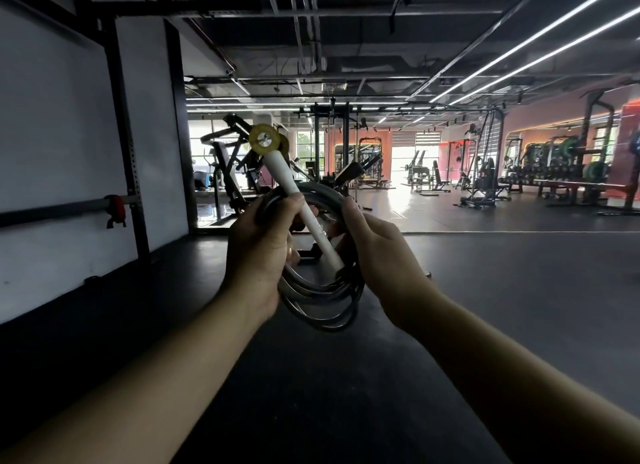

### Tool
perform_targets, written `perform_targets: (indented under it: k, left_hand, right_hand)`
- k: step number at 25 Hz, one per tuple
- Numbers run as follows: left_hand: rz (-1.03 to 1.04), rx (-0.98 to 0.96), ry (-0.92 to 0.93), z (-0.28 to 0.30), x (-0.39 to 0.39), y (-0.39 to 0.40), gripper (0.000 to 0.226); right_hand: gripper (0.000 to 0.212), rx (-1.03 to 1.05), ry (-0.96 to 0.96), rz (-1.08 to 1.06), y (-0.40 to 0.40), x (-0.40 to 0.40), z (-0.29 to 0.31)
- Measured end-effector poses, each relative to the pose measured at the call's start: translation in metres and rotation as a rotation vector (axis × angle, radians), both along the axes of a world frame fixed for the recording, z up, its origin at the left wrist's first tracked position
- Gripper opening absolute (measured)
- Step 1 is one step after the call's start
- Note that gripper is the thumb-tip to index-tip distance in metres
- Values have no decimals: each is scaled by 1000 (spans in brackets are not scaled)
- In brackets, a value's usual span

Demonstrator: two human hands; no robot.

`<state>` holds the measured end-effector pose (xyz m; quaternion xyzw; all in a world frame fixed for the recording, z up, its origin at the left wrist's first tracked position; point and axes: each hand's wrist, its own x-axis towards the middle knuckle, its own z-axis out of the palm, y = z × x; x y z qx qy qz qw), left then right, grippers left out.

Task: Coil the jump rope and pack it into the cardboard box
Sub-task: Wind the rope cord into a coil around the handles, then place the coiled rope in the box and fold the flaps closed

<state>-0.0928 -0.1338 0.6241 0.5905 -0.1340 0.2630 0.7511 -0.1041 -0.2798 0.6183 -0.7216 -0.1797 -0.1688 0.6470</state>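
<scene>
The jump rope [322,301] is wound into several dark loops held up in front of me at chest height. Its white handle [294,186] with a yellow round end cap [262,139] points up and to the left across the coil. My left hand [259,245] grips the left side of the coil and the handle's shaft. Gripping the coil's right side is my right hand [384,259]. A second yellow cap peeks out just behind the first. No cardboard box is in view.
I stand on a dark rubber gym floor [485,308]. A black rack upright [124,145] with a barbell [69,209] runs along the white wall at left. Weight machines [235,166] and benches [440,183] fill the far hall.
</scene>
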Motion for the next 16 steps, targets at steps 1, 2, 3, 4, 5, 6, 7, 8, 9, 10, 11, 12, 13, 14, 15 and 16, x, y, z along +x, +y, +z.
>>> perform_targets:
  k: [1, 2, 3, 4, 5, 6, 7, 8, 9, 10, 11, 12, 13, 14, 15, 16]
  left_hand:
    - [41, 37, 6, -4, 2, 4, 13]
    - [75, 91, 5, -7, 1, 9, 14]
    - [104, 147, 0, -10, 1, 15, 16]
    - [128, 189, -3, -12, -2, 23, 18]
    - [151, 212, -6, -14, -4, 31, 18]
    - [167, 218, -7, -16, -5, 40, 16]
    - [182, 205, -3, -20, -6, 52, 14]
    - [202, 185, 5, -23, -8, 64, 18]
    - [231, 166, 16, -27, -9, 78, 25]
    - [269, 157, 23, -31, -12, 94, 30]
    - [309, 157, 26, -36, -15, 109, 31]
    - [350, 159, 31, -41, -21, 127, 32]
    - [379, 158, 44, -46, -27, 143, 32]
    - [396, 149, 61, -51, -33, 160, 32]
    - [412, 142, 79, -58, -39, 178, 33]
    - [430, 143, 95, -65, -45, 195, 33]
  right_hand:
    - [61, -22, -10, -31, 3, 3, -4]
    - [61, -40, -14, -53, 6, 4, -8]
    - [61, -41, -14, -62, 9, 7, -13]
    - [61, -30, -7, -55, 14, 8, -17]
    - [59, -19, 1, -39, 22, 9, -20]
    - [58, -11, 8, -21, 31, 11, -23]
    - [57, -6, 19, -2, 44, 14, -26]
    - [57, 0, 31, 12, 57, 17, -28]
    - [57, 2, 42, 26, 71, 19, -31]
    - [56, 1, 55, 46, 88, 21, -35]
    - [56, 1, 67, 75, 105, 21, -39]
    - [55, 2, 81, 116, 125, 20, -46]
    - [52, 9, 90, 153, 143, 19, -52]
    - [49, 11, 92, 184, 162, 16, -59]
    - [47, 6, 93, 214, 181, 13, -67]
    - [46, -1, 94, 241, 199, 10, -74]
